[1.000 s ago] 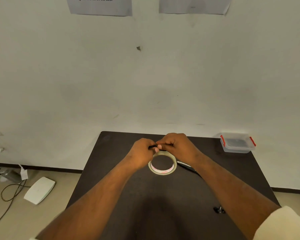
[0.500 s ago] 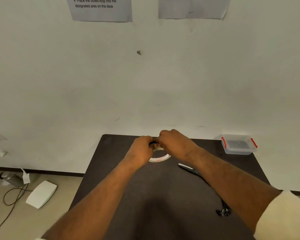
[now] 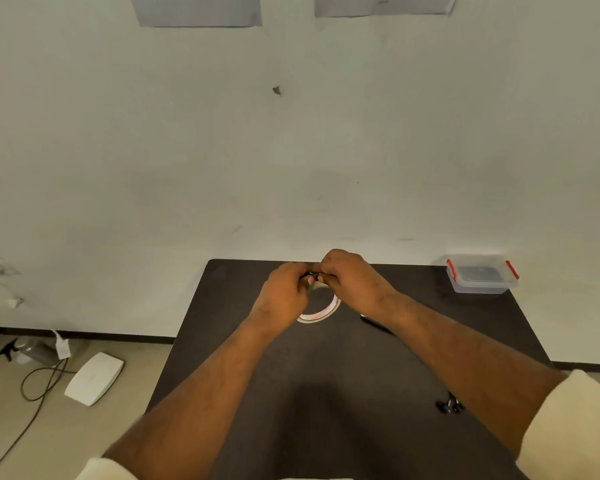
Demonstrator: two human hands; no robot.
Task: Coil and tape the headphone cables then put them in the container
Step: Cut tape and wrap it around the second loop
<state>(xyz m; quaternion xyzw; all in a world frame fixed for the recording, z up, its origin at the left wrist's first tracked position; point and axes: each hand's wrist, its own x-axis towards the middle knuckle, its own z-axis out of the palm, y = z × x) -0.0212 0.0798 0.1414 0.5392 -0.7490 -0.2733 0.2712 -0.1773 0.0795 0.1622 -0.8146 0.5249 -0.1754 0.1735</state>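
My left hand (image 3: 284, 292) and my right hand (image 3: 350, 278) meet fingertip to fingertip over the far middle of the dark table (image 3: 326, 393). Between the fingertips a small piece of black headphone cable (image 3: 310, 274) shows; both hands pinch it. Just below the hands a roll of clear tape (image 3: 321, 311) lies flat on the table, partly hidden by them. Black earbuds (image 3: 449, 406) lie at the near right, next to my right forearm. A clear container with red clips (image 3: 480, 275) stands at the far right corner.
A dark pen-like object (image 3: 374, 322) lies right of the tape, under my right wrist. On the floor at left are a white flat device (image 3: 94, 377), a cable and a spray bottle (image 3: 32, 351). The wall rises directly behind the table.
Both hands have moved away from me toward the table's far edge, still pinched together. The tape roll, earlier held up under the hands, now lies flat on the table.
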